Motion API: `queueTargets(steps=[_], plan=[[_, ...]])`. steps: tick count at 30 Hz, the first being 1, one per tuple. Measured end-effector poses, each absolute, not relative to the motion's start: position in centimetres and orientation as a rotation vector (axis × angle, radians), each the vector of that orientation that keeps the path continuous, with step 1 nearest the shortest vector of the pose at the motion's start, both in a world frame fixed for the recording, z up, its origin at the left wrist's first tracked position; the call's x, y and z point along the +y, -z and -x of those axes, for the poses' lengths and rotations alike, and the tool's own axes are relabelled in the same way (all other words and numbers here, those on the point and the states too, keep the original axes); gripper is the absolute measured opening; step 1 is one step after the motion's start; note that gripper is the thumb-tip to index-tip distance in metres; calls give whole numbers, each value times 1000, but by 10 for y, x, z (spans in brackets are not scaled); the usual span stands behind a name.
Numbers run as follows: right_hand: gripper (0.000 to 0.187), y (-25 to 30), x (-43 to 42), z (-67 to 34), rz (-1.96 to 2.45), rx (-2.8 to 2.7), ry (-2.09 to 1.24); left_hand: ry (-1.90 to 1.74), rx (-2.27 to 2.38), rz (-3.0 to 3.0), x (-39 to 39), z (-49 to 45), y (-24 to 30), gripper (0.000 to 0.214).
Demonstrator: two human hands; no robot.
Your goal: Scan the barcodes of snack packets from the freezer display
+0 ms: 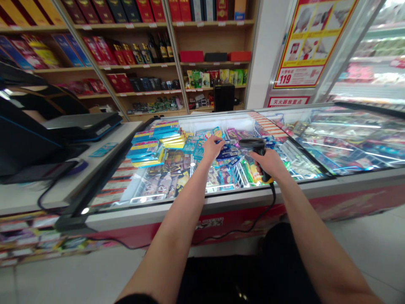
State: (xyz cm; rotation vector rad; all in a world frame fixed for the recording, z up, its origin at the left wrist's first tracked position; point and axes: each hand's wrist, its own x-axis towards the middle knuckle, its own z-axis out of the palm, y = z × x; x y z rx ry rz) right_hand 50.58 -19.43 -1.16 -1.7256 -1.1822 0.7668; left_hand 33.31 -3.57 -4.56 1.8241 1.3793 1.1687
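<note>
Left hand: fingers half curled by blue packets; cannot tell if gripping
Right hand: fingers wrapped round scanner
Stacked packs: left

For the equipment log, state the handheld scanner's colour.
The scanner is mostly black, with yellow at its bottom end; the head view shows it best.

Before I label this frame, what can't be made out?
Head view, scanner: part of its handle, hidden by the right hand.
Head view, left hand: whether it grips the dark blue packets; too small to tell.
Head view, dark device: full shape, cut off by the left edge.
</note>
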Motion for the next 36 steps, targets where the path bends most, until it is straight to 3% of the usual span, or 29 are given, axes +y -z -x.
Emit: queueTargets(steps=[11,23,36], plan=[[28,17,-208,-529,1743,-1124,-718,-1186,1237,-1940,-56,-361,40,22],[22,24,-234,-604,1669,-877,-655,-1117,987,-2177,-74,-460,48,14],[23,35,-236,-625,1655,-842,-671,-1048,1158,-2711,-70,-491,56,8]])
